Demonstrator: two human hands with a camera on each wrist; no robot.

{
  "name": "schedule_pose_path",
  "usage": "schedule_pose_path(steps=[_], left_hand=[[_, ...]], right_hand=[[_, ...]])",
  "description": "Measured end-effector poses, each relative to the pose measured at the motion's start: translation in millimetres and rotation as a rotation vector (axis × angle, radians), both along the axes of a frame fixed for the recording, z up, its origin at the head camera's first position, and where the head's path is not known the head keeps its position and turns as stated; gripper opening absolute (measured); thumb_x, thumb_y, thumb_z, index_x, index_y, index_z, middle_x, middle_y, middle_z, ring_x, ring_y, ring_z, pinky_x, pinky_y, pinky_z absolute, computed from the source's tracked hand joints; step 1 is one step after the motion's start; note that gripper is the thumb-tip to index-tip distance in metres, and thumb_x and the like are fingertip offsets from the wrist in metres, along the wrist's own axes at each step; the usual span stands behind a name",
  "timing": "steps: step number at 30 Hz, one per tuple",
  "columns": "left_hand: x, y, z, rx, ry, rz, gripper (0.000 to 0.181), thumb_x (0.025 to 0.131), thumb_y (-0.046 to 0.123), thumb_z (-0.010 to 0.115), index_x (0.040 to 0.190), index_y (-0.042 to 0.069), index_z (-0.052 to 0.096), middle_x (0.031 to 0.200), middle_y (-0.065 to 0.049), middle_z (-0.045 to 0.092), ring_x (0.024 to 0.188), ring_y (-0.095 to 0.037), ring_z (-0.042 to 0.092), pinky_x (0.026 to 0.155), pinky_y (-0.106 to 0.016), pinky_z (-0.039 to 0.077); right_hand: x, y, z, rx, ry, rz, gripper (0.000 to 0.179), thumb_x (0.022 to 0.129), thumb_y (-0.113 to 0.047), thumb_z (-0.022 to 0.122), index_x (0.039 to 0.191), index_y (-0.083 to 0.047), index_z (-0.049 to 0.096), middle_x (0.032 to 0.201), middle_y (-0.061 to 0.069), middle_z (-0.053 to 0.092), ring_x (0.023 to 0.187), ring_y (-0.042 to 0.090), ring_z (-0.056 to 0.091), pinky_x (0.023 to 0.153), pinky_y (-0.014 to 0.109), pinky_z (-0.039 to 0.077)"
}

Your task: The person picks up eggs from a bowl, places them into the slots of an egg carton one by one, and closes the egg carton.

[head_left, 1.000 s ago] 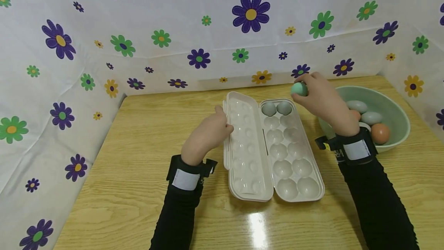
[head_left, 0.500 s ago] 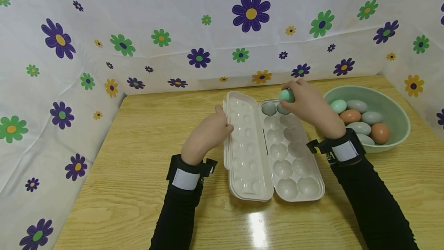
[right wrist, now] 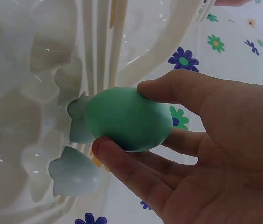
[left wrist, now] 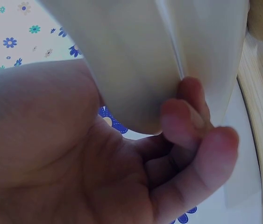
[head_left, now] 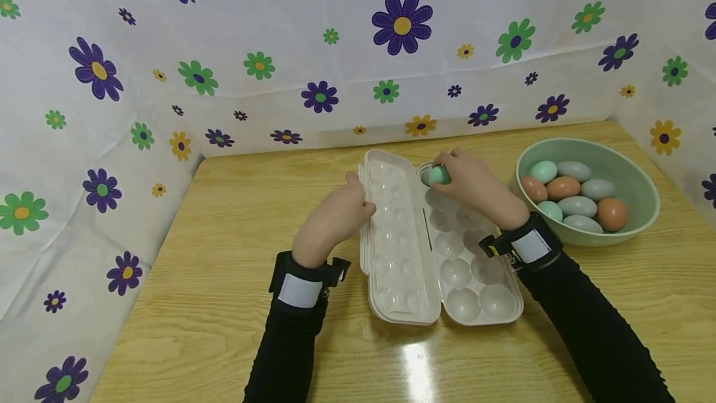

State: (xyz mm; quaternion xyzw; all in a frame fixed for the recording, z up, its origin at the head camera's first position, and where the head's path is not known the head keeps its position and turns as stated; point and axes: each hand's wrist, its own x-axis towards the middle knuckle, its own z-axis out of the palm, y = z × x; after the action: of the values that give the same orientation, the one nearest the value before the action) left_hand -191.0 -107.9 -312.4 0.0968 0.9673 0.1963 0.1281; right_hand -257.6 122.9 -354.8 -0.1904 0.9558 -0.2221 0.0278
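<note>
The egg carton (head_left: pixel 407 247) lies on the table (head_left: pixel 235 254), left of the bowl (head_left: pixel 639 194) of eggs (head_left: pixel 578 206), with cloth (head_left: pixel 252 11) behind.

Blk slvs (head_left: pixel 288 353); blk wrist straps (head_left: pixel 534 222), wht rect. patches (head_left: pixel 299 290); R strap yel. mark (head_left: pixel 492 250).

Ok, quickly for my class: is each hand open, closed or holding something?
Left hand: closed, gripping the edge of the white egg carton.
Right hand: closed, holding a green egg.
</note>
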Motion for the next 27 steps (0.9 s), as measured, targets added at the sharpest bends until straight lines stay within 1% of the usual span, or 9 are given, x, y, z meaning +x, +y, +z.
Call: schedule_pose_path(steps=[6,9,14,19,23,27], left_hand=[[-1.4,0.2,-1.2,-0.008,0.002,-0.003,0.073,0.097,0.015,0.047,0.148,-0.019,0.008,0.06,-0.002,0.041,0.046,-0.012,0.04,0.04,-0.02,0.027],[-0.9,0.1,-0.9,-0.01,0.002,0.0,0.073,0.097,0.015,0.047,0.148,-0.019,0.008,0.059,-0.001,0.041,0.046,-0.012,0.039,0.041,-0.02,0.027],[0.2,0.1,-1.6,-0.007,0.002,-0.001,0.073,0.097,0.014,0.047,0.148,-0.02,0.008,0.058,-0.001,0.04,0.046,-0.011,0.038,0.041,-0.02,0.026],[0.0,0.2,-1.4,-0.006,-0.002,-0.001,0.073,0.097,0.015,0.047,0.148,-0.02,0.009,0.057,0.0,0.039,0.045,-0.011,0.037,0.04,-0.02,0.026],[-0.7,0.2,-1.7,-0.008,0.005,-0.007,0.072,0.097,0.014,0.047,0.148,-0.02,0.009,0.056,0.0,0.039,0.044,-0.011,0.036,0.04,-0.02,0.026],[-1.0,-0.2,-1.9,-0.009,0.007,-0.008,0.072,0.096,0.014,0.046,0.148,-0.021,0.009,0.057,0.0,0.039,0.044,-0.011,0.036,0.04,-0.02,0.026]], right_hand=[[2.1,-4,-3.2,-0.007,-0.056,0.008,0.042,0.085,-0.02,0.065,0.119,0.003,0.06,0.116,0.026,0.059,0.097,0.035,0.057,0.084,0.052,0.056],[1.9,-5,-5.5,-0.006,-0.077,0.015,0.042,0.084,-0.02,0.064,0.119,0.003,0.061,0.117,0.025,0.059,0.097,0.034,0.056,0.083,0.05,0.055],[0.9,-5,-11.1,0.01,-0.085,0.044,0.041,0.085,-0.019,0.063,0.119,0.005,0.061,0.121,0.027,0.059,0.102,0.035,0.053,0.087,0.051,0.05],[0.4,-6,-15.4,0.032,-0.072,0.075,0.037,0.087,-0.018,0.062,0.115,0.006,0.062,0.116,0.026,0.063,0.099,0.034,0.055,0.088,0.05,0.051],[0.9,-7,-16.6,0.053,-0.078,0.071,0.036,0.087,-0.018,0.062,0.115,0.005,0.062,0.114,0.025,0.063,0.098,0.033,0.054,0.089,0.05,0.05],[0.5,-7,-16.3,0.066,-0.094,0.064,0.038,0.087,-0.018,0.062,0.117,0.005,0.062,0.117,0.025,0.06,0.1,0.033,0.053,0.09,0.051,0.048]])
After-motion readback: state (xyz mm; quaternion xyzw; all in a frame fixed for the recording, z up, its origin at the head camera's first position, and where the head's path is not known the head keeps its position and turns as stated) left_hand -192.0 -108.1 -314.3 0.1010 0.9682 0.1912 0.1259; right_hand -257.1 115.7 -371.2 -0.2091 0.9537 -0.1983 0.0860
